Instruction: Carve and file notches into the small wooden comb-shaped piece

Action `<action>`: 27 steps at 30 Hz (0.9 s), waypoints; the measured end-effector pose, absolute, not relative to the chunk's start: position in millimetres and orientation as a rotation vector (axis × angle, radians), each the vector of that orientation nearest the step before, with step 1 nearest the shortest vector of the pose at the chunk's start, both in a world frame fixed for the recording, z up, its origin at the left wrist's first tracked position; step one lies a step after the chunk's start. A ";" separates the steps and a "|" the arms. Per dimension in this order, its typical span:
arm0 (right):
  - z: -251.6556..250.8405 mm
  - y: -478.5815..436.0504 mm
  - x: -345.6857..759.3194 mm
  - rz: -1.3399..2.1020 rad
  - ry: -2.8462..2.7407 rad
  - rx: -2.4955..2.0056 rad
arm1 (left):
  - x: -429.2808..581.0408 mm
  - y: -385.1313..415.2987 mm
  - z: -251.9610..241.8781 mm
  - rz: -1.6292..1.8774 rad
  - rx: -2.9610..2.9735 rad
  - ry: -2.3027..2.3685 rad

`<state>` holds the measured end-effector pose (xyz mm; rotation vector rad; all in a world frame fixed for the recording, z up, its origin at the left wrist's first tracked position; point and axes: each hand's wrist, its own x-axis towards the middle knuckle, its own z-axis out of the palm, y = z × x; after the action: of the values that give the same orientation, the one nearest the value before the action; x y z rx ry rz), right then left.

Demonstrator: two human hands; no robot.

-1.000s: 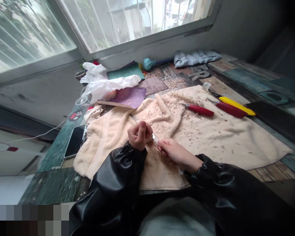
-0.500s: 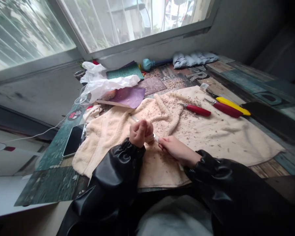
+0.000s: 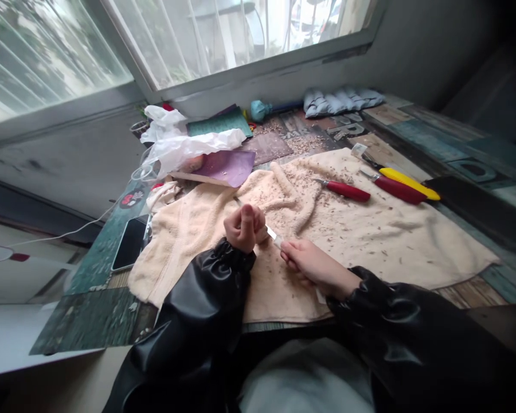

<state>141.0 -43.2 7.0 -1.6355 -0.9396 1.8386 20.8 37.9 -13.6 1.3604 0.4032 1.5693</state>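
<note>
My right hand (image 3: 301, 259) is closed round the pale handle of a small knife (image 3: 271, 232), whose bright blade points toward my left fist. My left hand (image 3: 243, 226) is closed, thumb on top; whatever it grips is hidden by the fingers. Both hands are above a cream towel (image 3: 189, 246) strewn with brown shavings. To the right of the hands, a red-handled carving knife (image 3: 347, 191) lies on the towel. Beyond it is a second red-handled knife (image 3: 399, 189), alongside a yellow-handled tool (image 3: 408, 182).
A phone (image 3: 131, 243) lies left of the towel. Behind it are a white plastic bag (image 3: 189, 150), a purple tray-like sheet (image 3: 227, 166) and a green mat (image 3: 218, 123). A pale blue padded bundle (image 3: 341, 102) rests at the back, below the window.
My right hand has drawn a little to the right, away from my left fist, and more of the blade shows between them. My left fist has shifted slightly left and up.
</note>
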 end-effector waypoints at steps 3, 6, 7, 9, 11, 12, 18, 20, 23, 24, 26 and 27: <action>5.2 -52.6 146.3 1.840 -0.964 -1.637 | 19.9 39.2 -13.9 1.526 1.338 0.389; 6.5 -56.0 147.6 1.833 -0.938 -1.648 | 17.1 41.4 -14.9 1.506 1.293 0.386; 7.5 -55.2 147.0 1.842 -0.927 -1.641 | 16.0 41.9 -15.3 1.522 1.277 0.402; 9.4 -52.3 145.7 1.868 -0.904 -1.622 | 13.9 42.0 -15.9 1.539 1.263 0.475; 10.1 -50.3 145.5 1.897 -0.871 -1.611 | 12.6 41.3 -16.3 1.476 1.256 0.547; 10.0 -49.9 146.0 1.910 -0.854 -1.606 | 12.2 40.8 -16.5 1.415 1.251 0.561; 7.2 -52.8 148.4 1.962 -0.796 -1.542 | 12.2 40.8 -19.4 1.237 1.230 0.454; 7.5 -53.0 148.3 1.968 -0.777 -1.537 | 11.9 41.5 -19.9 1.228 1.249 0.448; 7.8 -52.4 147.9 1.975 -0.748 -1.531 | 12.6 42.1 -19.6 1.171 1.271 0.435; 7.4 -52.3 147.7 1.980 -0.746 -1.524 | 13.5 42.2 -19.4 1.176 1.265 0.429; 5.6 -52.8 147.0 1.984 -0.759 -1.509 | 16.5 41.7 -18.8 1.234 1.238 0.427; 4.3 -53.5 146.7 1.980 -0.768 -1.507 | 18.4 41.2 -18.6 1.278 1.223 0.434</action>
<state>146.7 -53.5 4.3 -1.5067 -0.7679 1.9803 18.4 41.2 -18.6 1.2226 0.4337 1.2782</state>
